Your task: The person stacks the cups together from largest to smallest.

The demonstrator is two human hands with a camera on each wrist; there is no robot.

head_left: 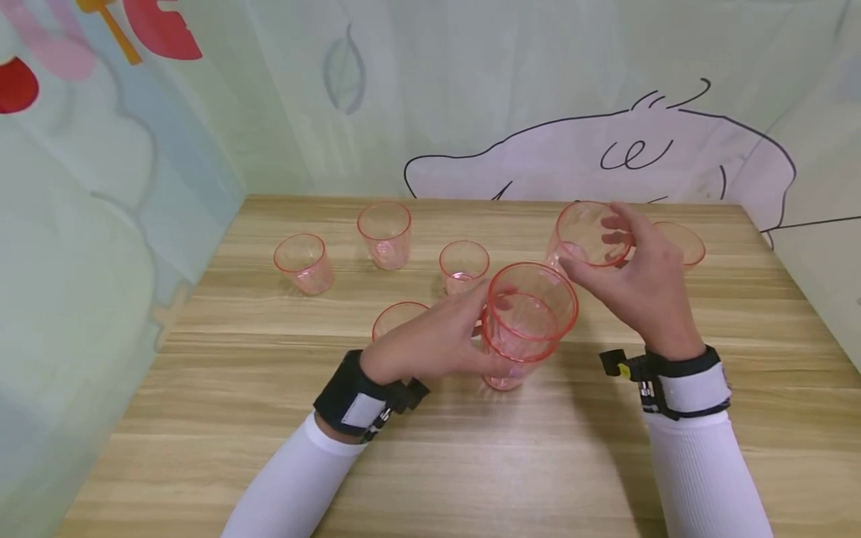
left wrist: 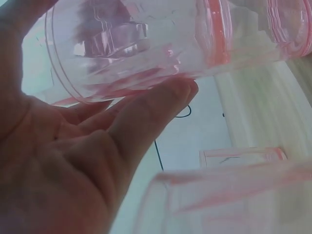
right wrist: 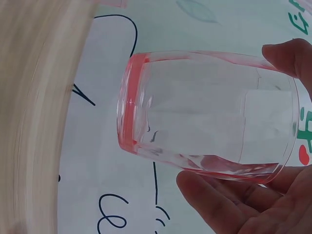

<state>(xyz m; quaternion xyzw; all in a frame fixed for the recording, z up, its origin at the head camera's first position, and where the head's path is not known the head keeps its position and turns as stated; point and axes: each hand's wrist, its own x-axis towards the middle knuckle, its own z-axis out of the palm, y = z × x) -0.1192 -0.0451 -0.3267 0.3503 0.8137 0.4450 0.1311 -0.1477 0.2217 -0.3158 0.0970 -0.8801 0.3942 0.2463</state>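
My left hand (head_left: 437,340) grips a stack of nested clear pink cups (head_left: 528,329), two red rims showing, one just above the other. In the left wrist view the thumb and fingers wrap round the wall of the upper cup (left wrist: 131,58). Just right and farther back, my right hand (head_left: 642,276) holds a single pink cup (head_left: 561,250) between thumb and fingers near its rim. This same cup (right wrist: 195,112) stands out whole in the right wrist view, thick red base toward the wood. Part of another cup (head_left: 397,317) is hidden behind my left wrist.
Three upright cups stand toward the back left: a far-left one (head_left: 309,273), a rear one (head_left: 385,239) and a middle one (head_left: 464,265). Another cup (head_left: 686,243) is partly covered by my right hand. The wooden table (head_left: 202,418) meets a printed cloth wall (head_left: 323,149) behind.
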